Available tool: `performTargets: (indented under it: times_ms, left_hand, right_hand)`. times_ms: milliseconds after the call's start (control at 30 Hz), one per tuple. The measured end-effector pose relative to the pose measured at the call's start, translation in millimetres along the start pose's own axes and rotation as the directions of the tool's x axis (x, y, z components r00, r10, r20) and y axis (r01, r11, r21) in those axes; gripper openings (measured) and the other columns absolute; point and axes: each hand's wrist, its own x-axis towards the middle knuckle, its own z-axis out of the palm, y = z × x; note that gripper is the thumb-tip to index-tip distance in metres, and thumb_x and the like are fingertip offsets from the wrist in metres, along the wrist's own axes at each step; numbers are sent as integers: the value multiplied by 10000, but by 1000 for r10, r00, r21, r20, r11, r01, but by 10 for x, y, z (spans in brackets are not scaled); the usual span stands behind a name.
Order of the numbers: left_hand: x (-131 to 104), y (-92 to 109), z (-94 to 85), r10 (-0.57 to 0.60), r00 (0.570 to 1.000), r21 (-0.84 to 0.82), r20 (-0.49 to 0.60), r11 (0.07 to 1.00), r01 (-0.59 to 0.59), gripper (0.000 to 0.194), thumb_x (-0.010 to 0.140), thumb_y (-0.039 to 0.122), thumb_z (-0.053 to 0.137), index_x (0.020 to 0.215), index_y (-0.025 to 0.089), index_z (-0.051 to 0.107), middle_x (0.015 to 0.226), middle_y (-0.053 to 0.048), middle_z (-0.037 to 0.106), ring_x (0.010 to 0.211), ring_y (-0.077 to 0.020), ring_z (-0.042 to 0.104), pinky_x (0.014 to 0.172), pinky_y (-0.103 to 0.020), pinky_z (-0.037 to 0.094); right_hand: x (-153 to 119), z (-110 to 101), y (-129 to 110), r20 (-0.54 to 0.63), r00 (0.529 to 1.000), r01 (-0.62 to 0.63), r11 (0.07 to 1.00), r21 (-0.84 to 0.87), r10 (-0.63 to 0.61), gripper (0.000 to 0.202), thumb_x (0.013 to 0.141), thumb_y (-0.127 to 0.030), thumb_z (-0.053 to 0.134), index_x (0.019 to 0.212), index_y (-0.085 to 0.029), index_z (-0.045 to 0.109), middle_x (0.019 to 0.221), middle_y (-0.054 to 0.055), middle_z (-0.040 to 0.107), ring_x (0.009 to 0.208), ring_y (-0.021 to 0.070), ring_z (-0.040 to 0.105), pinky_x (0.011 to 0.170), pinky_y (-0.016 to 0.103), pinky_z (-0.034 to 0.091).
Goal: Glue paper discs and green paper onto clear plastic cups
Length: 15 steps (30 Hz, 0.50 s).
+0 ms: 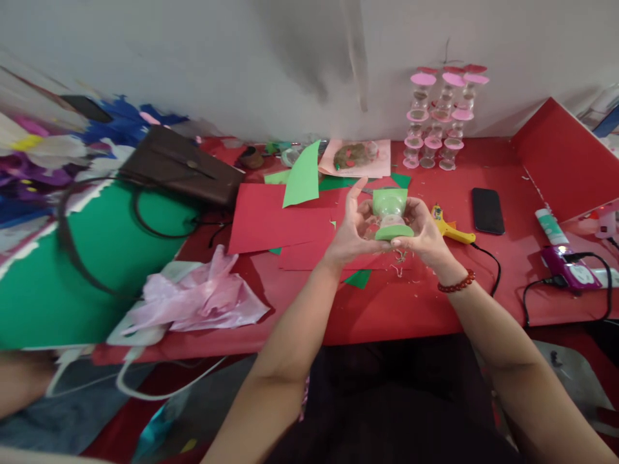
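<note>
Both my hands hold an hourglass-shaped piece of clear plastic (389,207) with light green paper at its top and bottom. My left hand (355,222) grips its left side, thumb under the lower green disc and index finger raised. My right hand (423,229) wraps round its right side, thumb at the disc's lower edge. The piece is lifted above red paper sheets (290,216) and small scraps. Just right of my right hand lies a yellow glue gun (452,231) with a black cord. Part of a pair of scissors shows behind my hands.
Pink hourglass-shaped pieces (434,116) stand in stacks against the wall. A phone (487,211), a glue stick (551,227) and a purple power socket (570,265) lie right. Leftward are a brown bag (181,167), a pink plastic bag (203,293), green board (97,258) and another person's arm (24,383).
</note>
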Motion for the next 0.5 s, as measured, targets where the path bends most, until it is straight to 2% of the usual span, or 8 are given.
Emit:
performTargets:
  times_ms: [167,200,300,367,500]
  left_hand:
    - [9,22,-3,-16,1000,-23,-9,1000,16,1377,553,460,1023,1667,452,213,1336,-79,670,1180,-310,705,971,-419,589]
    - [9,18,-10,-11,1000,-42,-12,999,11,1357,564,469,1014,1664,461,219,1334,-73,671,1164,-303,712,971,-415,591]
    - [-3,6,-43,10,999,-88,-42,996,-13,1274,605,482,980,1653,472,256,1314,-52,668,1125,-268,722,995,-405,588]
    - [-15,1,-56,2,998,-87,-64,996,-8,1226,627,501,958,1646,474,278,1295,-40,664,1118,-251,717,1021,-405,579]
    - [-29,-17,-29,-58,996,-54,-63,997,55,1242,612,514,957,1647,477,273,1312,-36,654,1127,-244,706,1033,-402,571]
  right_hand:
    - [18,15,-10,-15,1000,-7,998,56,8,1098,435,-771,962,1331,-291,547,1335,112,676,1188,296,683,985,457,607]
    - [23,16,-21,-19,1000,-18,996,90,19,1089,454,-783,949,1343,-290,559,1348,116,681,1200,298,685,991,458,607]
    - [27,15,-61,-32,997,-65,981,182,72,818,686,-783,828,1305,-285,636,1343,107,714,1202,277,701,1015,459,602]
    - [16,14,-85,-59,994,-75,977,197,88,592,813,-691,763,1230,-277,700,1273,85,755,1146,251,727,1016,458,604]
    - [-12,11,-109,-161,980,-86,979,183,116,325,835,-503,792,1027,-241,781,1041,44,812,967,212,758,936,424,628]
